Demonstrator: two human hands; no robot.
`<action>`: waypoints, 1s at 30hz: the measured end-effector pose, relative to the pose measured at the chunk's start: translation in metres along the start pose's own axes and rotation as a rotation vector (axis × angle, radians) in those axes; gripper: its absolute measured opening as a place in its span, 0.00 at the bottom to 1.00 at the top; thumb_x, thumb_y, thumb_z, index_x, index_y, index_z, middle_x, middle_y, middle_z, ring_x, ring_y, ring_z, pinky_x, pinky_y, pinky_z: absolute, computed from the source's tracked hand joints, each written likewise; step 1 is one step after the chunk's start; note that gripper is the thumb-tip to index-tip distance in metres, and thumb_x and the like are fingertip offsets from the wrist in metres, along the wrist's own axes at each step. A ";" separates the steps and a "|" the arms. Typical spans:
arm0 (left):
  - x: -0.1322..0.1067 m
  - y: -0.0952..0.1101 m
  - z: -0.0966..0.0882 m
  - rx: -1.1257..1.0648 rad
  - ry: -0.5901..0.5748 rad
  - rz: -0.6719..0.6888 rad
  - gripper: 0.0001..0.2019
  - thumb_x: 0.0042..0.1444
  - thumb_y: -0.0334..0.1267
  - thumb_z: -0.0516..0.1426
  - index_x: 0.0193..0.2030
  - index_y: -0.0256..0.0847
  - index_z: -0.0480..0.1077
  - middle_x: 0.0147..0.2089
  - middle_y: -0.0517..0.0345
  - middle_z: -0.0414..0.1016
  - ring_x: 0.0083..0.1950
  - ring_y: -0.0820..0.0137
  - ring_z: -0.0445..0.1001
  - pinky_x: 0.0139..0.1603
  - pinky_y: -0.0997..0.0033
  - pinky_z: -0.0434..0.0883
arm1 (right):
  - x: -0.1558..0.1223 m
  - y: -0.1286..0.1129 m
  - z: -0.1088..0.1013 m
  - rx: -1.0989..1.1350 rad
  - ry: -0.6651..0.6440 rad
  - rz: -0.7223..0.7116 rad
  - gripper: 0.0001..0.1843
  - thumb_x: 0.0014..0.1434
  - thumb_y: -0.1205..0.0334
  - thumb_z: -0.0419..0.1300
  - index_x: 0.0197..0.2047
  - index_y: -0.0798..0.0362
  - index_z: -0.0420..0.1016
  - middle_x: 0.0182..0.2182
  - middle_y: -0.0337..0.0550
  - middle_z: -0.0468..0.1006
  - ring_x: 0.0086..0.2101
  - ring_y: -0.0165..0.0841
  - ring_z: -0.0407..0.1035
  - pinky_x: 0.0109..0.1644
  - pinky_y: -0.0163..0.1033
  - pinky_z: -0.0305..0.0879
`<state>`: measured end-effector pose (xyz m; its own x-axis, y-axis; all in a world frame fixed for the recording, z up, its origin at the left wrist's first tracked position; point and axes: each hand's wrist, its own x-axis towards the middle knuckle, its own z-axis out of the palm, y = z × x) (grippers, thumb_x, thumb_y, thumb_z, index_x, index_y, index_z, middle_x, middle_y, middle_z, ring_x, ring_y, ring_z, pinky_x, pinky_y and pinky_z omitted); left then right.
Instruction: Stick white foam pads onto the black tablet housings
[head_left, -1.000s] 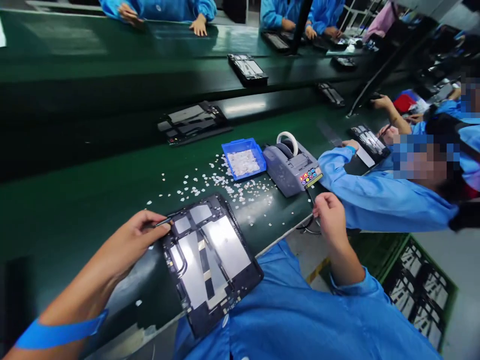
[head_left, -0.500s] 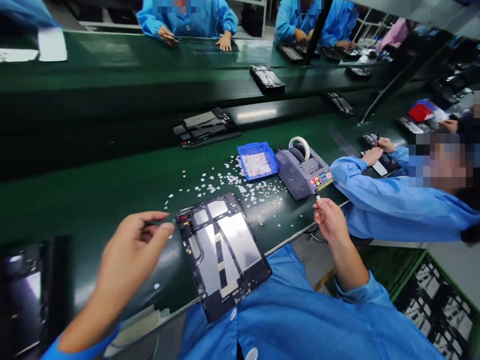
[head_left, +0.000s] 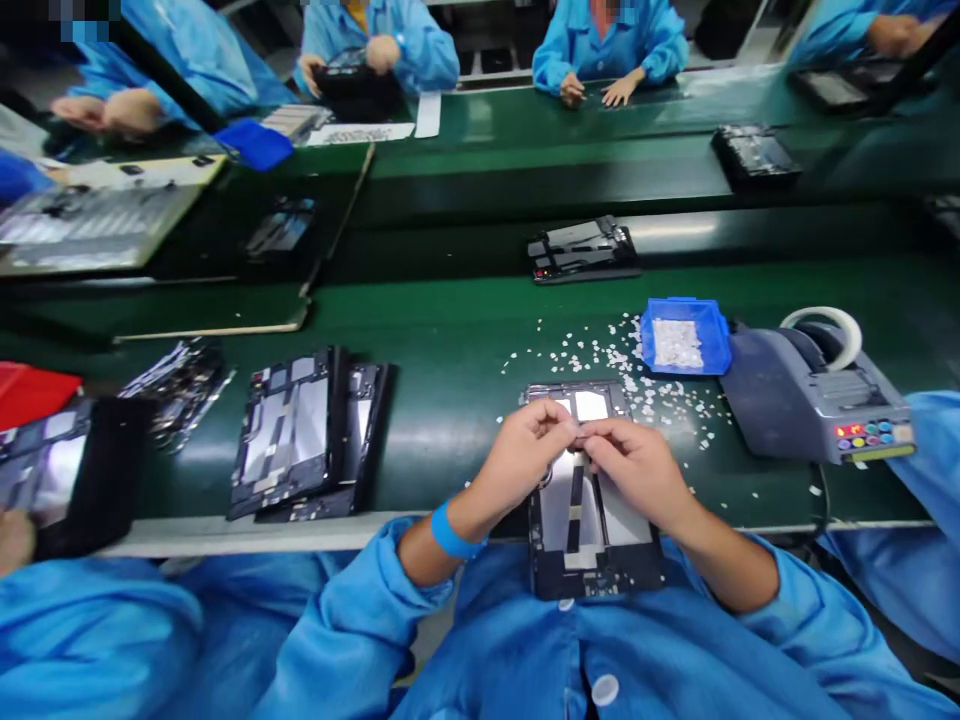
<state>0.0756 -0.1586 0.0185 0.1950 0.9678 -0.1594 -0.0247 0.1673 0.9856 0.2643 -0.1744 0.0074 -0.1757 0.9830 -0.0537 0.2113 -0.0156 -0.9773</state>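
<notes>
An opened tablet, its silver battery panels and dark ribbon cable exposed, lies at the table's front edge before me. Over its upper half, my left hand and my right hand meet, thumbs and forefingers pinched together. The right fingers came from the tape dispenser with a small piece of tape; at this moment the fingertips cover whatever is between them. Just beyond the tablet, white paper-like bits are scattered beside a blue bin containing more of them.
Left of me are two stacked opened tablets, a pile of thin parts and a red tray. Another tablet lies farther back. A co-worker's sleeve is close on the right; other people sit across the table.
My right hand has left the tape dispenser and come over the tablet. My left hand has moved in from the side and closed against it. The view has turned left.
</notes>
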 end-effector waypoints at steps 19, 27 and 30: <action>0.004 -0.007 -0.057 1.417 -0.196 0.536 0.05 0.67 0.32 0.57 0.44 0.39 0.75 0.66 0.53 0.76 0.54 0.56 0.72 0.53 0.54 0.68 | 0.087 0.024 -0.021 -1.091 -0.286 -0.901 0.18 0.74 0.66 0.55 0.62 0.51 0.78 0.44 0.47 0.78 0.40 0.38 0.62 0.43 0.43 0.55; 0.003 -0.005 -0.054 1.420 -0.186 0.526 0.06 0.68 0.32 0.56 0.44 0.38 0.75 0.66 0.51 0.76 0.53 0.56 0.73 0.51 0.54 0.68 | 0.085 0.017 -0.021 -1.156 -0.285 -0.994 0.19 0.73 0.70 0.53 0.63 0.56 0.76 0.43 0.47 0.78 0.39 0.39 0.61 0.41 0.45 0.54; 0.002 -0.005 -0.053 1.426 -0.193 0.515 0.06 0.68 0.32 0.55 0.44 0.38 0.75 0.66 0.51 0.76 0.52 0.55 0.73 0.50 0.53 0.68 | 0.085 0.016 -0.021 -1.172 -0.290 -1.002 0.18 0.74 0.69 0.53 0.60 0.55 0.77 0.42 0.47 0.78 0.38 0.39 0.60 0.40 0.44 0.52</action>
<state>0.0238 -0.1479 0.0105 0.5840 0.8049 0.1054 0.7851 -0.5930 0.1786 0.2732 -0.0871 -0.0080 -0.8397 0.4359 0.3238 0.4760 0.8779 0.0526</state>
